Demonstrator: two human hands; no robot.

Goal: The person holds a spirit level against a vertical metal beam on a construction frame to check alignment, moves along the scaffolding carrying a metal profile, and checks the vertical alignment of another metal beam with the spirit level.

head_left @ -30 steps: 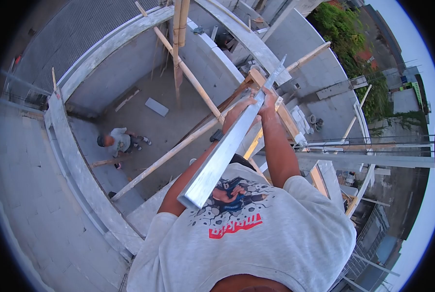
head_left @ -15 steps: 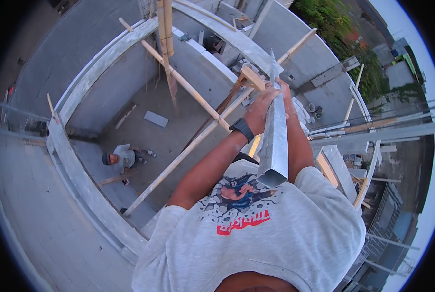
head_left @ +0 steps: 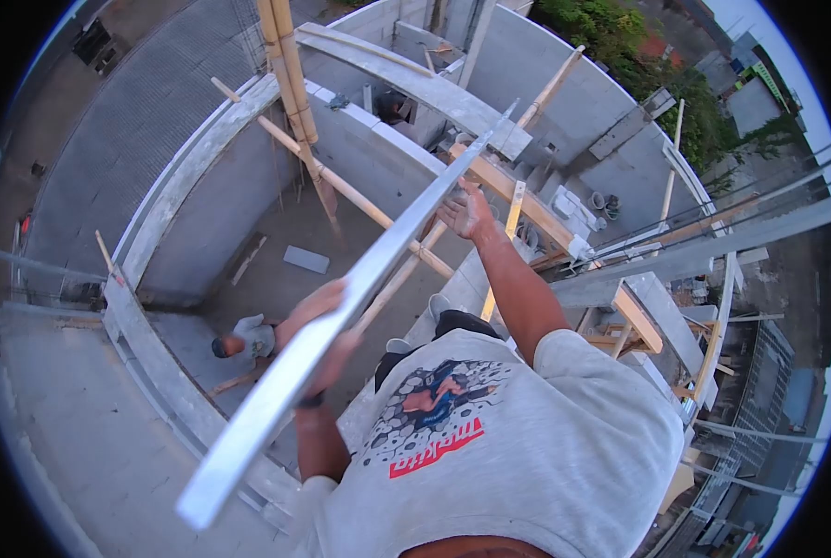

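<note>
A long silvery metal profile [head_left: 369, 265] runs diagonally in front of me, its near end low at the left and its far end up toward the middle. My left hand [head_left: 320, 321], blurred by motion and with a dark band at the wrist, is around the profile from beneath, partly hidden by it. Farther along, my right hand [head_left: 469, 212] has its palm turned up and fingers stretched out under the profile's far half. The fingertips lie at its edge; whether they bear its weight I cannot tell.
Far below, another person [head_left: 248, 342] is on the floor between block walls. Bamboo poles [head_left: 359, 200] cross the opening, with an upright bundle [head_left: 288, 70] behind. A timber beam [head_left: 518, 200] and a yellow bar [head_left: 502, 251] stand near my right arm. Concrete wall tops [head_left: 178, 391] curve around.
The metal profile has swung from nearly upright in view to a diagonal, its near end moving left. My hands, together on it before, are now far apart, the left one drawn back.
</note>
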